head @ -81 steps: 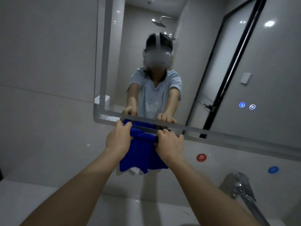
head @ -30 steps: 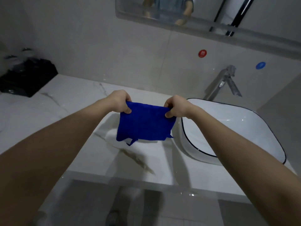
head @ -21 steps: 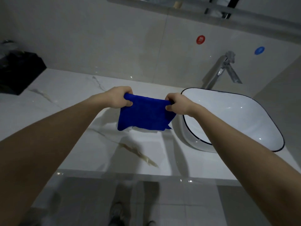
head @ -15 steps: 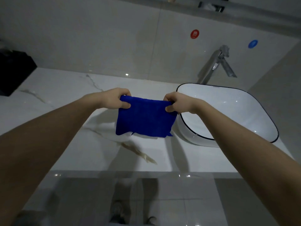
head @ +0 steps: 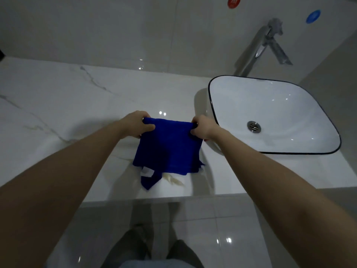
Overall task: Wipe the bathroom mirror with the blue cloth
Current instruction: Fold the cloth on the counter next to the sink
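The blue cloth (head: 168, 147) hangs folded between both hands, low over the white marble counter (head: 77, 105). A white label shows near its lower left corner, and one corner droops toward the counter's front edge. My left hand (head: 138, 123) pinches the cloth's top left corner. My right hand (head: 201, 128) pinches the top right corner. The mirror is out of view above the frame.
A white basin with a black rim (head: 270, 115) sits on the counter to the right, with a chrome faucet (head: 258, 45) behind it. Red (head: 233, 1) and blue (head: 313, 16) round stickers mark the tiled wall. The glossy floor and my feet show below the counter's edge.
The cloth and both hands came down from the mirror's lower edge to just above the counter. My view tilted down, so the mirror left the frame.
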`<act>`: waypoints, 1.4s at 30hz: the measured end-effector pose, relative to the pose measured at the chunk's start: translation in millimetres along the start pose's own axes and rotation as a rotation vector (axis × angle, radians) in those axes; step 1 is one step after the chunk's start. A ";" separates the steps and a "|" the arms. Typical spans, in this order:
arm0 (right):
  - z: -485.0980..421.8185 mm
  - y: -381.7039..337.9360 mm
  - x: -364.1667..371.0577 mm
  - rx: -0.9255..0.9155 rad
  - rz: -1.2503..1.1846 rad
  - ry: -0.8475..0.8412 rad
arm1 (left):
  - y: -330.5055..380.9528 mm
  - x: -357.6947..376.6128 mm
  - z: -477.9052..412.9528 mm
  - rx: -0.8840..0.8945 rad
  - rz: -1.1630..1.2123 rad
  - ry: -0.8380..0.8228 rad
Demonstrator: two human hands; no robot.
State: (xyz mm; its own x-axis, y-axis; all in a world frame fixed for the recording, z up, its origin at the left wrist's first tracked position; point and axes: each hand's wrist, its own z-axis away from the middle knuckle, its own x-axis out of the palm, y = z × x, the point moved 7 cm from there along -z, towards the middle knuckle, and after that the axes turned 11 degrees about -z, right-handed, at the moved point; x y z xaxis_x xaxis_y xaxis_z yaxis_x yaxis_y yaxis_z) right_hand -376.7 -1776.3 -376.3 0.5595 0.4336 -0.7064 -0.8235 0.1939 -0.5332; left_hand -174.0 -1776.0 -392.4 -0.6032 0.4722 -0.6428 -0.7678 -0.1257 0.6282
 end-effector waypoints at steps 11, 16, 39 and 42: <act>-37.0 14.4 8.7 -0.030 0.037 0.280 | -26.9 9.5 -41.7 -0.053 -0.053 0.124; -43.6 16.3 17.1 -0.025 0.090 0.314 | -32.3 12.6 -51.3 -0.034 -0.094 0.170; 11.8 17.7 93.8 -0.079 0.300 -0.056 | -45.6 66.5 10.7 -0.082 -0.381 0.013; 17.5 17.3 102.3 -0.123 0.440 0.020 | -45.0 74.5 20.2 -0.079 -0.482 0.101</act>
State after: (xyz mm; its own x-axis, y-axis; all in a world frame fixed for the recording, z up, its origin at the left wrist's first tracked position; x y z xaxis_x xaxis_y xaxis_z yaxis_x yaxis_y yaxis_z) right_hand -335.4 -1713.1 -449.7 0.1616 0.4342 -0.8862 -0.9666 -0.1112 -0.2307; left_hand -179.9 -1717.5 -459.8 -0.1900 0.4069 -0.8935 -0.9762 0.0186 0.2161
